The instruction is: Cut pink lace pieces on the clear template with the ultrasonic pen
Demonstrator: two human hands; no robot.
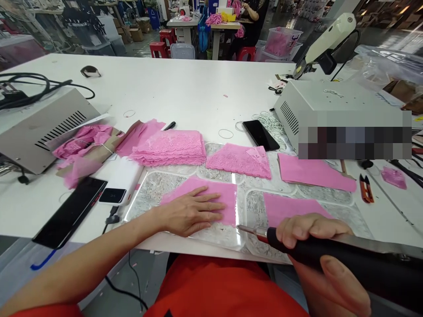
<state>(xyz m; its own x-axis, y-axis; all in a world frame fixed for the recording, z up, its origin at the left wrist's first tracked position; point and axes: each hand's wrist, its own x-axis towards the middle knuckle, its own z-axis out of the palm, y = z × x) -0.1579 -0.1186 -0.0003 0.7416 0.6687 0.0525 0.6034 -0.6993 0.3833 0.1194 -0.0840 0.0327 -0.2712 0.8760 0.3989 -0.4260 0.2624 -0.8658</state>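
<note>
Clock reference: directions are read from the left hand (194,211), with 12 o'clock pointing away from the person.
Left grip: palm down, fingers extended and slightly spread, lying flat on the pink fabric panel (228,204) without clasping it.
Right grip: right hand (317,275), at about 4 o'clock, fingers and thumb closed round a black-handled tool (380,268).
Tool tip: slender and metallic, pointing toward 9 o'clock, at the panel's near corner, the one at 4 o'clock; contact cannot be told.
Fabric panel: directly beneath the left hand, upon a speckled grey board (168,185) with clear raised edging.
Second panel: a plain pink piece (294,209) at 3 o'clock, on the same board, partly hidden by the right hand.
Third panel: a longer pink piece (313,174) between 2 and 3 o'clock.
Lace stack: pink, scallop-edged layers (172,147) at 11 o'clock.
Lace piece: a separate pink section (239,160) between 1 and 2 o'clock, just beside the stack.
Phone: black (261,134), beyond the lace piece, beside a tangle of white cord (272,125).
Snips: orange-handled (366,189), at 3 o'clock, near the third panel.
Bench: white (185,101), carrying all of these.
</note>
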